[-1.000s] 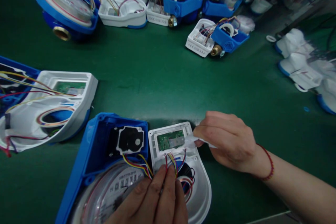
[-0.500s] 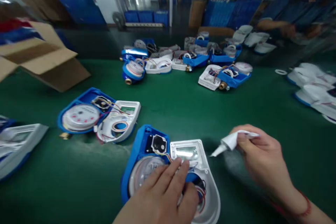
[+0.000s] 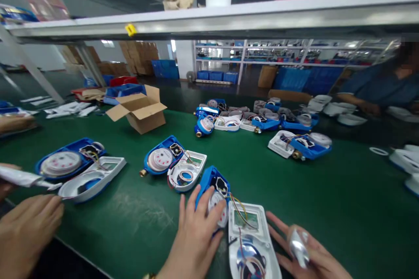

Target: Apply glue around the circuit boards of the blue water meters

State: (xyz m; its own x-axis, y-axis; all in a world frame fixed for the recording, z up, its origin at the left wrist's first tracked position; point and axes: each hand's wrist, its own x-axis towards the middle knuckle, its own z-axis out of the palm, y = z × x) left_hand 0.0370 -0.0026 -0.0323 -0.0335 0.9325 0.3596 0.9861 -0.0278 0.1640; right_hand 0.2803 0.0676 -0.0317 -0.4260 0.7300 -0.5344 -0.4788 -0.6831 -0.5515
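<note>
An opened water meter lies at the near edge of the green table. Its blue body [image 3: 214,183] with a round dial is joined by coloured wires to its white cover [image 3: 253,231], which lies face down on the right. My left hand [image 3: 196,237] rests on the blue body and dial with fingers spread, holding nothing. My right hand [image 3: 306,250] lies just right of the white cover, palm up. A small silvery-white tube [image 3: 297,246] sits in its fingers.
Further opened meters [image 3: 173,163] [image 3: 78,168] lie to the left, and more [image 3: 299,144] at the back. An open cardboard box [image 3: 140,111] stands behind them. Another person's hands [image 3: 26,231] hold a white tube [image 3: 22,178] at the left. A co-worker [image 3: 379,87] sits at the far right. A shelf [image 3: 229,19] runs overhead.
The view has tilted up and widened. My right hand drew the tube back from the cover and lowered it to the cover's right. My left hand shifted from the wires onto the blue body.
</note>
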